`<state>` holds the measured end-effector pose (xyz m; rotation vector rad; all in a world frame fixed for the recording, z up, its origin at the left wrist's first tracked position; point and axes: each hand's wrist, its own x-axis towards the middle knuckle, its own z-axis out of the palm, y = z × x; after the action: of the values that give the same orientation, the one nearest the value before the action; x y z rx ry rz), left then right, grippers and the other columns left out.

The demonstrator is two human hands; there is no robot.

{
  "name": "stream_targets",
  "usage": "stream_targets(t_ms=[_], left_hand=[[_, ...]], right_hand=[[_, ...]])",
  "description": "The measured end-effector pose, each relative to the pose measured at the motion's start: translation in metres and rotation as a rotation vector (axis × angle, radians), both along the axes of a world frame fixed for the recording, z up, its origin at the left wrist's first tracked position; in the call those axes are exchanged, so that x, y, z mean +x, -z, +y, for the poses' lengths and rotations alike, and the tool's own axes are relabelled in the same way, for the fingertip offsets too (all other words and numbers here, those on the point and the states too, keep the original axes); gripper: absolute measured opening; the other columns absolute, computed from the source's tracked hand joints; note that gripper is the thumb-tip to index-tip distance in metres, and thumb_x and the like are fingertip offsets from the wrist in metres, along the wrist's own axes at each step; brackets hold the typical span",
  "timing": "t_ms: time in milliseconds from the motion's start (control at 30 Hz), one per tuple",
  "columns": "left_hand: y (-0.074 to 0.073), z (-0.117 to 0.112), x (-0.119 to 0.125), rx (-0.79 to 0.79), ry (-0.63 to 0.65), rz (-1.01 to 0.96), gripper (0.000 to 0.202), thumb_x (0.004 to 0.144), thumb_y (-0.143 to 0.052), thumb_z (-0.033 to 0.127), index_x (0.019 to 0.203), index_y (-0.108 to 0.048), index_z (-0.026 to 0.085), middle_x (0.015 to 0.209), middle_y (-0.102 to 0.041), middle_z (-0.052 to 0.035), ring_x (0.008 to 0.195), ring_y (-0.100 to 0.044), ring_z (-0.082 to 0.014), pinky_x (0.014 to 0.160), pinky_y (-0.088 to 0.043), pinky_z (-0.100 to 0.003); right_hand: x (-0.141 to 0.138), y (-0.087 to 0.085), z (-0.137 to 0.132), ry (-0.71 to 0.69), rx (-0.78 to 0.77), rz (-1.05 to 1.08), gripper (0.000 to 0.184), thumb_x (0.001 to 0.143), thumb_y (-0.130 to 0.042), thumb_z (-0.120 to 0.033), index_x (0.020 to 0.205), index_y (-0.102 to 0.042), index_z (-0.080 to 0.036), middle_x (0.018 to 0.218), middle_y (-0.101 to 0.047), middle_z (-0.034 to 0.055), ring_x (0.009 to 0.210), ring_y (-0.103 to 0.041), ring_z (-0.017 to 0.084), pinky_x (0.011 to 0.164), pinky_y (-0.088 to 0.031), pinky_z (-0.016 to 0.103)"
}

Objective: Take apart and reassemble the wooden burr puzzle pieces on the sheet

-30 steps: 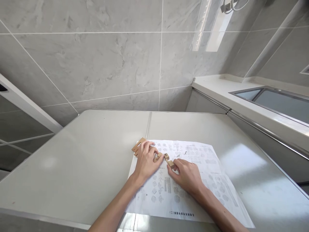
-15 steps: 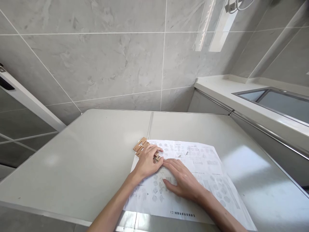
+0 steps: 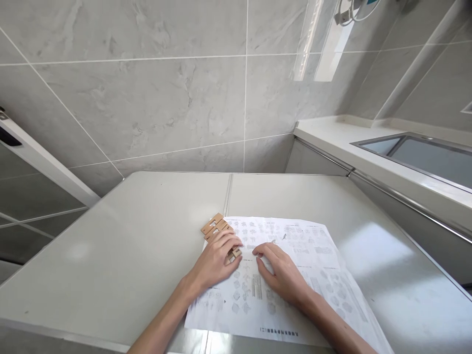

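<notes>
Well, left hand (image 3: 214, 260) clasps and half-hides wooden pieces (image 3: 237, 251); right hand (image 3: 282, 270), unclenched, overlies paper (image 3: 302, 314) (sink (image 3: 435, 157) beyond).

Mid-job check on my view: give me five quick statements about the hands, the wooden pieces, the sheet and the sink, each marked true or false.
1. The left hand covers part of the wooden pieces. True.
2. The two hands are touching. False: part of the sheet shows between the left hand and the right hand.
3. The sheet has printing on it. True.
4. The wooden pieces lie at the sheet's right edge. False: they lie toward its far left corner.
5. The sink is to the right of the table. True.
</notes>
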<state>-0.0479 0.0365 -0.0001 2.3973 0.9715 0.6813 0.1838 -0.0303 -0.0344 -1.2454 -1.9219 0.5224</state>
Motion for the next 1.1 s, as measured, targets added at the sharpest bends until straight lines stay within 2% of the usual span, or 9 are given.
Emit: stream_targets(t_ms=[133,200,267,333,400,567,667,800,1100], left_hand=[[-0.005,-0.002,-0.017,-0.01,0.028,-0.016,0.042,0.092,-0.082,0.032,0.133,-0.071,0.032,0.143,-0.072,-0.0071,0.151,-0.049,-0.0359,0.126,-0.041,-0.058],[-0.006,0.003,-0.026,-0.048,-0.021,-0.079,0.052,0.089,-0.086,0.04,0.138,-0.069,0.033,0.149,-0.068,-0.0078,0.153,-0.047,-0.0362,0.127,-0.041,-0.058],[-0.005,0.015,-0.035,-0.067,-0.13,-0.159,0.041,0.095,-0.078,0.043,0.134,-0.071,0.032,0.148,-0.069,-0.0077,0.152,-0.049,-0.0343,0.126,-0.043,-0.055],[-0.001,0.032,-0.046,-0.057,-0.233,-0.204,0.028,0.105,-0.061,0.044,0.125,-0.073,0.029,0.145,-0.07,-0.0094,0.148,-0.053,-0.0315,0.123,-0.046,-0.052],[0.004,0.051,-0.057,-0.053,-0.33,-0.236,0.03,0.108,-0.052,0.046,0.118,-0.073,0.025,0.14,-0.072,-0.0105,0.14,-0.061,-0.0296,0.122,-0.046,-0.05],[0.015,0.084,-0.077,-0.109,-0.469,-0.235,0.037,0.105,-0.052,0.054,0.112,-0.073,0.024,0.123,-0.08,-0.0101,0.12,-0.073,-0.0288,0.11,-0.055,-0.044],[0.019,0.085,-0.078,-0.116,-0.485,-0.22,0.035,0.103,-0.055,0.053,0.108,-0.075,0.024,0.119,-0.081,-0.0084,0.116,-0.074,-0.0287,0.106,-0.056,-0.042],[0.02,0.079,-0.074,-0.11,-0.478,-0.186,0.027,0.1,-0.06,0.047,0.104,-0.077,0.026,0.117,-0.081,-0.0062,0.114,-0.074,-0.0287,0.107,-0.055,-0.041],[0.018,0.076,-0.075,-0.118,-0.468,-0.168,0.029,0.102,-0.057,0.046,0.106,-0.076,0.025,0.116,-0.081,-0.008,0.113,-0.074,-0.0288,0.097,-0.06,-0.04]], right_hand=[[-0.002,-0.001,-0.001,-0.002,-0.064,0.041,0.019,0.104,-0.048,-0.017,0.114,-0.062,-0.026,0.108,-0.075,0.0101,0.098,-0.072,0.03,0.084,-0.06,0.048],[0.0,-0.004,-0.001,0.009,-0.112,0.07,0.018,0.105,-0.048,-0.02,0.113,-0.064,-0.026,0.107,-0.075,0.01,0.097,-0.072,0.029,0.085,-0.06,0.048],[0.004,-0.008,0.001,0.02,-0.175,0.105,0.017,0.106,-0.05,-0.024,0.112,-0.066,-0.026,0.105,-0.076,0.0092,0.095,-0.073,0.028,0.082,-0.06,0.045],[0.01,-0.013,0.004,0.022,-0.247,0.146,0.017,0.107,-0.052,-0.029,0.109,-0.069,-0.026,0.101,-0.078,0.0075,0.089,-0.074,0.026,0.075,-0.061,0.04],[0.019,-0.018,0.009,0.022,-0.314,0.19,0.019,0.106,-0.055,-0.034,0.105,-0.072,-0.025,0.094,-0.079,0.0055,0.085,-0.076,0.024,0.072,-0.061,0.036],[0.051,-0.021,0.026,0.078,-0.4,0.284,0.019,0.103,-0.06,-0.038,0.102,-0.073,-0.024,0.093,-0.081,0.0057,0.081,-0.076,0.024,0.079,-0.06,0.039],[0.066,-0.017,0.032,0.141,-0.404,0.347,0.027,0.102,-0.061,-0.048,0.099,-0.071,-0.023,0.092,-0.08,0.0075,0.079,-0.074,0.024,0.08,-0.059,0.039],[0.069,-0.008,0.032,0.179,-0.403,0.423,0.036,0.101,-0.06,-0.057,0.099,-0.069,-0.022,0.086,-0.077,0.0075,0.072,-0.07,0.022,0.072,-0.057,0.036],[0.054,0.008,0.024,0.173,-0.371,0.467,0.034,0.102,-0.061,-0.055,0.101,-0.067,-0.022,0.077,-0.07,0.0025,0.063,-0.063,0.019,0.069,-0.054,0.035]])
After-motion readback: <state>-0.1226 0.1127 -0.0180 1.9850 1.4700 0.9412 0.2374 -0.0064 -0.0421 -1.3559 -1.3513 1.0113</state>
